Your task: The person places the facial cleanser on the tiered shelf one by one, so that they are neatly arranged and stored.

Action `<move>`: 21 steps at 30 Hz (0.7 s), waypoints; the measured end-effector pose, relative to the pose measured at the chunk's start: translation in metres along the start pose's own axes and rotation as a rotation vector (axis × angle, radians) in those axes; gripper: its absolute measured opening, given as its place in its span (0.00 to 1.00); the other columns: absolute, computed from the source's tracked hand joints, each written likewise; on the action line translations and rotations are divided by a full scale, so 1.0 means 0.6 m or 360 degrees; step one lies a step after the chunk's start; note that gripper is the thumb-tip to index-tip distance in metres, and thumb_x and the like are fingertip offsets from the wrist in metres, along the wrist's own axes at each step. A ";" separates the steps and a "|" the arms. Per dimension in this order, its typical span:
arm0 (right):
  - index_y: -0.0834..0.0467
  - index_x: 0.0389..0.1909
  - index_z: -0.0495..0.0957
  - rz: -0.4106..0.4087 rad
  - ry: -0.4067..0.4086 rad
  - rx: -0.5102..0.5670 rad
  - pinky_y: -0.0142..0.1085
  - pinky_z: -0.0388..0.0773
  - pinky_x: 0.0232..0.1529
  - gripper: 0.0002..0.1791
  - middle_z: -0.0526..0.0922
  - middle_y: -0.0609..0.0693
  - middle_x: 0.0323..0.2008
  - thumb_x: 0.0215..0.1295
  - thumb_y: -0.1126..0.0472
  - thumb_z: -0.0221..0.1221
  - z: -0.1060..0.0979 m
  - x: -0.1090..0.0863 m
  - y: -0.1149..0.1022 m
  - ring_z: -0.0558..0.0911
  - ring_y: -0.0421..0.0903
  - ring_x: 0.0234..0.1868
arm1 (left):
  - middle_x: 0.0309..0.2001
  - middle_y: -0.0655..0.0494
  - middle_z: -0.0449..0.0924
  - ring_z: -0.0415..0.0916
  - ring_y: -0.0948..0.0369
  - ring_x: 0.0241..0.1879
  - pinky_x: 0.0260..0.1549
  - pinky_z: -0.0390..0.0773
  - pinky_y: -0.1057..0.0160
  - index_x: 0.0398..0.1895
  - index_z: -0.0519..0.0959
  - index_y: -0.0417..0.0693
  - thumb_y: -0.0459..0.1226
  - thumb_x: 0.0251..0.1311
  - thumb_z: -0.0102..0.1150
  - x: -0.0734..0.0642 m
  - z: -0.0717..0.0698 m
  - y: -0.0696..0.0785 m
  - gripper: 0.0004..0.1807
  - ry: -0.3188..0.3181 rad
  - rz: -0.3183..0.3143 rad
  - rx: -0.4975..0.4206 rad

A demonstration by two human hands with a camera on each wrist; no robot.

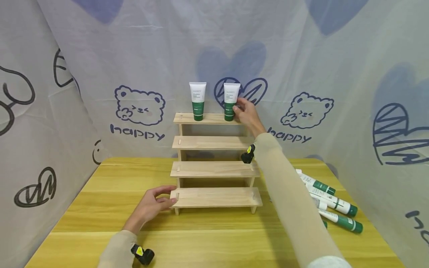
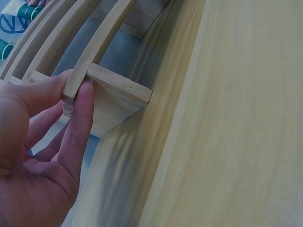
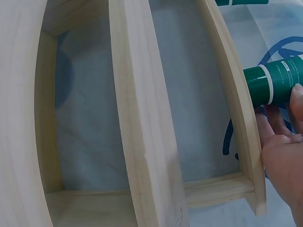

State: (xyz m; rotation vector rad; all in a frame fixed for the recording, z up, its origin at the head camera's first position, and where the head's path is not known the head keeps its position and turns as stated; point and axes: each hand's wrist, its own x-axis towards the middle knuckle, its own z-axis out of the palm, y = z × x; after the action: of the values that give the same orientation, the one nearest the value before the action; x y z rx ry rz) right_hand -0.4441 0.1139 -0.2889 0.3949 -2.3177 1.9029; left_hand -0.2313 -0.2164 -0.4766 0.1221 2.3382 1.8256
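A wooden tiered shelf (image 1: 214,167) stands on the table against the cloth backdrop. On its top board, a white and green squeeze tube (image 1: 198,100) stands upright on its cap, left of centre. To its right, my right hand (image 1: 248,113) grips a second squeeze tube (image 1: 230,102) low on its green part; this one is upright, its cap at the top board. In the right wrist view, the thumb lies against that tube (image 3: 279,81). My left hand (image 1: 152,204) pinches the left end of the lowest board (image 2: 83,66) between thumb and fingers.
Several more squeeze tubes (image 1: 335,203) lie in a loose pile on the right of the table (image 1: 207,242), partly behind the right forearm. A patterned cloth (image 1: 140,56) closes off the back and both sides.
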 end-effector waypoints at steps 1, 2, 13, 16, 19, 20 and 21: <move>0.64 0.74 0.65 0.0006 -0.0003 -0.0001 0.50 0.79 0.67 0.24 0.72 0.61 0.72 0.80 0.69 0.48 0.000 0.001 0.000 0.78 0.59 0.67 | 0.70 0.38 0.68 0.84 0.60 0.43 0.44 0.88 0.64 0.71 0.74 0.44 0.38 0.67 0.68 0.000 0.000 0.000 0.30 0.0000 0.0000 0.0001; 0.64 0.74 0.65 0.0010 -0.0009 0.0001 0.49 0.79 0.67 0.25 0.72 0.61 0.72 0.80 0.69 0.48 -0.001 0.001 0.000 0.78 0.59 0.66 | 0.70 0.38 0.69 0.84 0.60 0.43 0.44 0.88 0.64 0.71 0.74 0.44 0.38 0.67 0.68 0.000 0.000 0.000 0.30 0.0001 -0.0001 0.0000; 0.64 0.74 0.65 0.0026 -0.0042 0.0004 0.48 0.79 0.67 0.25 0.73 0.63 0.70 0.79 0.68 0.49 -0.002 0.003 0.000 0.78 0.59 0.66 | 0.70 0.37 0.69 0.84 0.59 0.43 0.45 0.88 0.62 0.71 0.74 0.44 0.39 0.67 0.68 0.000 0.000 0.000 0.30 0.0003 0.0016 0.0029; 0.63 0.75 0.64 0.0035 -0.0050 -0.0011 0.48 0.79 0.67 0.25 0.73 0.63 0.71 0.79 0.68 0.49 -0.003 0.003 -0.001 0.78 0.58 0.66 | 0.69 0.37 0.70 0.85 0.59 0.44 0.45 0.89 0.62 0.71 0.74 0.44 0.39 0.67 0.68 0.001 0.000 -0.001 0.30 0.0004 0.0018 0.0035; 0.63 0.75 0.64 0.0027 -0.0053 -0.0009 0.47 0.78 0.68 0.25 0.73 0.63 0.71 0.80 0.68 0.49 -0.003 0.004 0.000 0.78 0.58 0.66 | 0.69 0.38 0.70 0.85 0.58 0.44 0.44 0.89 0.62 0.71 0.74 0.44 0.40 0.67 0.69 0.000 0.001 -0.001 0.30 0.0006 0.0018 0.0034; 0.64 0.75 0.64 0.0023 -0.0055 -0.0006 0.47 0.78 0.68 0.25 0.73 0.63 0.71 0.80 0.68 0.49 -0.003 0.004 0.000 0.77 0.58 0.66 | 0.69 0.38 0.70 0.85 0.58 0.44 0.44 0.89 0.62 0.71 0.74 0.44 0.40 0.67 0.69 0.000 0.000 -0.001 0.30 0.0006 0.0017 0.0036; 0.64 0.75 0.64 0.0016 -0.0055 -0.0006 0.47 0.78 0.69 0.25 0.73 0.63 0.71 0.80 0.68 0.48 -0.003 0.005 0.001 0.77 0.58 0.67 | 0.69 0.38 0.70 0.85 0.58 0.44 0.44 0.89 0.62 0.71 0.74 0.44 0.40 0.67 0.69 0.000 0.000 -0.001 0.30 0.0006 0.0017 0.0036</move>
State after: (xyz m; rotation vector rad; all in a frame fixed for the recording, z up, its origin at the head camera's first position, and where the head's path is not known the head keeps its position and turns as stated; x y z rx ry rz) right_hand -0.4472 0.1151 -0.2884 0.4198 -2.3489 1.9114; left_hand -0.2312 -0.2164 -0.4774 0.1342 2.3654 1.8064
